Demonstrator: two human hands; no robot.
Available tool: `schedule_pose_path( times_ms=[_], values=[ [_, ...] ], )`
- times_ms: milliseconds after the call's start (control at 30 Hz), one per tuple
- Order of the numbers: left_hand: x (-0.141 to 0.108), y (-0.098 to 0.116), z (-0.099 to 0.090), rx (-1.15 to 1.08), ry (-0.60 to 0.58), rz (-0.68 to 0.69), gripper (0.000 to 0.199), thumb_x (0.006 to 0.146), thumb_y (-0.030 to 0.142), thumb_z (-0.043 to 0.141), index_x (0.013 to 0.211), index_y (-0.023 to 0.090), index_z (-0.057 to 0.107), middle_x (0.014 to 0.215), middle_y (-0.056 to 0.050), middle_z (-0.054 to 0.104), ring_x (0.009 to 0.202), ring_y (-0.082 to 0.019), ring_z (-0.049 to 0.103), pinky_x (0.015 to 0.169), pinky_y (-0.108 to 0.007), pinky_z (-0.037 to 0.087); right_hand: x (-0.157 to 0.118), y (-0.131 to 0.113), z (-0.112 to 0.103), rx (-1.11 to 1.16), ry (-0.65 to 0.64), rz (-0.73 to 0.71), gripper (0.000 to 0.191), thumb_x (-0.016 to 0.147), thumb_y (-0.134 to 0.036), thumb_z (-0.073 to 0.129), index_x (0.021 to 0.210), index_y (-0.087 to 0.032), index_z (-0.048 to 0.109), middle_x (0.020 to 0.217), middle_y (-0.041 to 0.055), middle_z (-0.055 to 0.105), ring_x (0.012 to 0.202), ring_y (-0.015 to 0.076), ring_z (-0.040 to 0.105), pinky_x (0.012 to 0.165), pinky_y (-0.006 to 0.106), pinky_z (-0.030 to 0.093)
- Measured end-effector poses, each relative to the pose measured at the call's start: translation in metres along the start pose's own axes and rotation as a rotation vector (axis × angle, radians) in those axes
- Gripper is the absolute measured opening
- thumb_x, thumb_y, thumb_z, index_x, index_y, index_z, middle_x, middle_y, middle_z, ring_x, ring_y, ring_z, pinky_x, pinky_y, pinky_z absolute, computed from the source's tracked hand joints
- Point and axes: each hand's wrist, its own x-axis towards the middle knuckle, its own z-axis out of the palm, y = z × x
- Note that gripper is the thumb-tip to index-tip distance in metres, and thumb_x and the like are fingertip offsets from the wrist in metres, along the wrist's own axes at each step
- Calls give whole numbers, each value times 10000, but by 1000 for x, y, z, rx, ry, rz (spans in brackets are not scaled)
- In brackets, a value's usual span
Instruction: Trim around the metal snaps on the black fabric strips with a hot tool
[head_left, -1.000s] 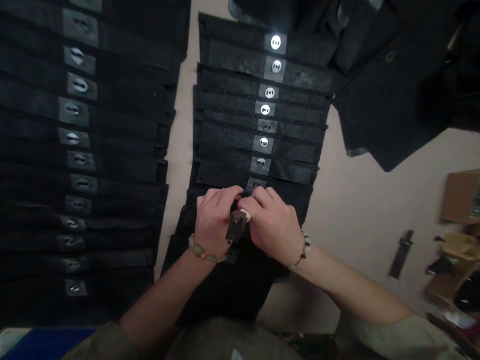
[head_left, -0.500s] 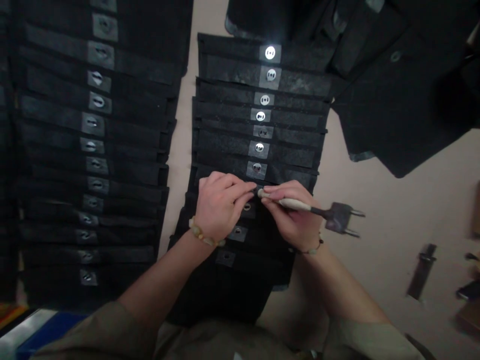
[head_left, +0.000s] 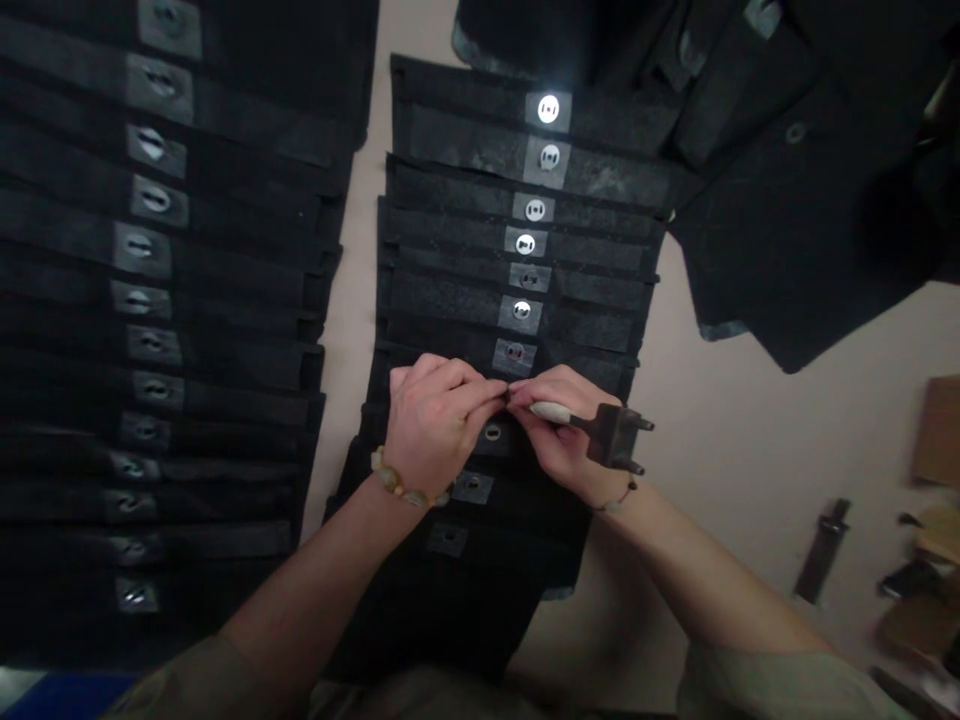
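Observation:
Overlapping black panels (head_left: 442, 300) run down the middle, each with a grey patch bearing a slotted metal washer (head_left: 535, 210). Over one of the lower panels, my left hand (head_left: 439, 415) has its thumb and forefinger pinched, and whatever is between the tips is too small to make out. My right hand (head_left: 562, 430) meets those tips from the right with its own fingers pinched together. It also grips a two-pronged tool (head_left: 619, 435) with a pale handle, its dark head and prongs pointing right. The patch beneath the fingertips is covered by my hands.
On the left lies another column of overlapping black panels (head_left: 240, 310) with washers. Black pieces (head_left: 780, 240) are heaped at the upper right. A dark metal tool (head_left: 823, 552) rests on the pale table (head_left: 720, 430); a brown block (head_left: 937, 430) is at the right edge.
My right hand has closed in on my left fingertips, and the pronged tool has swung in nearer the wrist. A small pale round end beside the fingertips is now covered. The view has shifted slightly.

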Motion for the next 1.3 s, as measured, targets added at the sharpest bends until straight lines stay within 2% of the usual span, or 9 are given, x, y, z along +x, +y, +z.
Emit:
schedule_pose_path(
  times_ms=[133,267,333,433,567,733,867,1033,1300],
  values=[
    [0,-3,0,-7,5,-16,155,918,294,660,1056,271,727,932,13,744,925,-215,610,769,-395,364,8,-7,-3,-174,-106,-8,56,918,-137,618,916,-184,648,902,32,677,809,154,626,741,307,519],
    [0,-5,-3,-89,-26,-59,309,867,258,709,1169,250,643,994,13,750,969,-208,628,802,-375,393,15,-14,-7,-149,-111,12,61,930,-135,595,974,-175,604,950,47,651,901,165,618,812,309,524],
    [1,-5,-5,-101,-52,-76,313,868,221,680,1176,249,630,1021,-1,752,989,-217,627,805,-373,395,19,-24,-7,-273,-179,18,68,929,-143,589,974,-190,609,942,46,635,883,171,593,697,281,491],
    [2,-4,-7,-119,-63,-92,295,868,184,623,1159,234,637,1036,-25,753,990,-231,621,803,-376,394,25,-40,-2,-539,-289,0,122,904,-137,586,976,-223,634,915,50,611,841,190,542,478,267,299],
    [2,-3,-6,-134,-39,-89,257,889,197,590,1135,238,650,1024,-20,749,971,-229,619,819,-384,387,28,-48,2,-637,-299,2,185,858,-105,586,992,-222,632,907,62,592,827,201,499,446,292,217],
    [2,-2,-6,-113,-73,-121,292,829,147,667,1105,241,664,1002,2,754,986,-230,628,810,-388,380,16,-32,4,-516,-210,-21,113,890,-129,565,879,-213,640,838,51,596,760,173,488,524,287,338],
    [7,5,-14,-83,-64,-112,220,847,160,681,1051,242,677,983,24,748,946,-200,640,813,-371,387,2,-20,1,-212,-80,-36,86,937,-152,576,928,-201,646,918,41,685,829,150,605,705,282,508],
    [29,8,-13,-4,54,16,159,950,286,611,1023,276,752,935,12,750,907,-205,613,774,-374,368,12,-1,-16,109,130,-54,183,852,-63,710,942,-209,646,949,21,721,894,139,699,808,290,586],
    [43,5,-3,15,49,-5,142,920,307,662,969,310,796,883,1,748,886,-201,597,754,-381,343,35,28,-19,172,106,-71,158,847,-88,731,917,-204,650,924,17,728,847,132,713,752,284,606]
  ],
)
